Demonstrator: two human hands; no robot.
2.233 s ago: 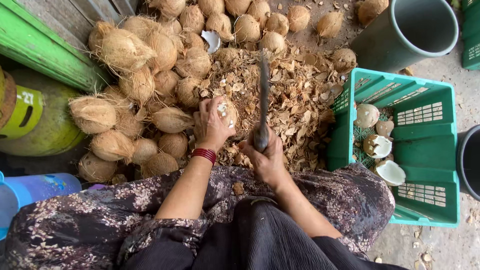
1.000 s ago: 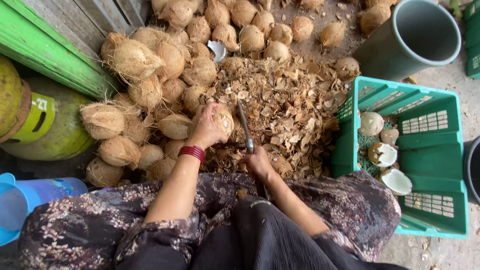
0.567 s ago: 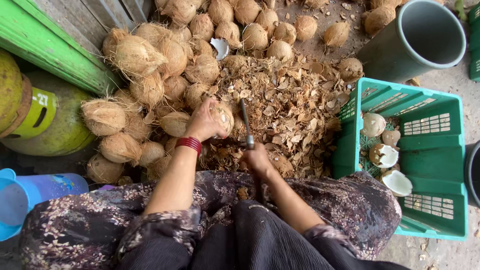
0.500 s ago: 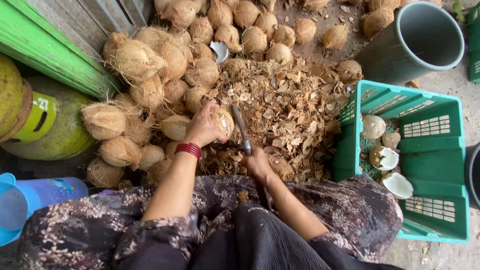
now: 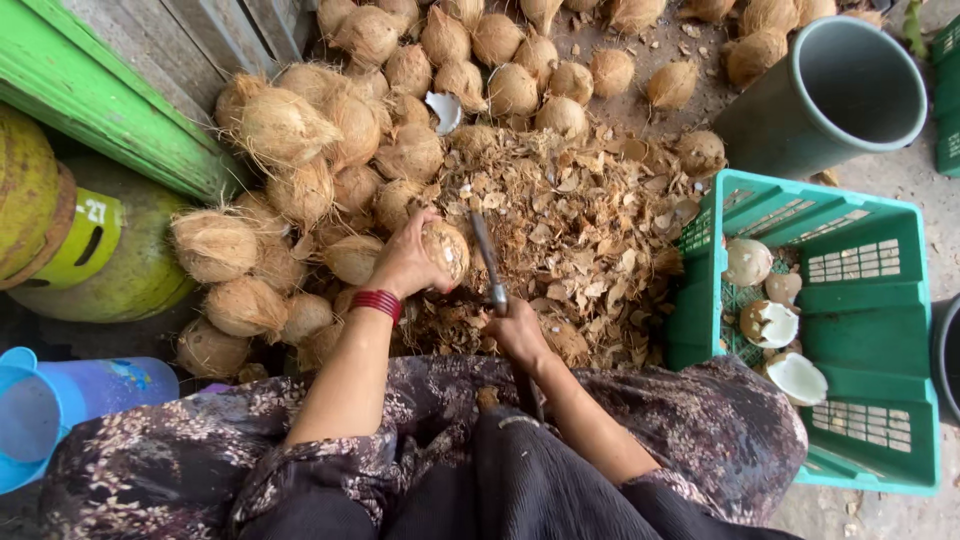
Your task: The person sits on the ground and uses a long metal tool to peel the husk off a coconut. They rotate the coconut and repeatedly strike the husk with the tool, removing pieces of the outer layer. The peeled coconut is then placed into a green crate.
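The left hand point(image 5: 405, 262) wraps the coconut point(image 5: 446, 248), so its near side is covered and the fingers behind it can't be seen. The knife point(image 5: 487, 262) handle disappears inside the right hand point(image 5: 517, 330). Top edge slices through the coconut pile point(image 5: 400, 90). The yellow-green cylinder point(image 5: 70, 230) and blue bucket point(image 5: 40, 410) run off the left; the dark tub point(image 5: 945, 355) is cut off at the right.
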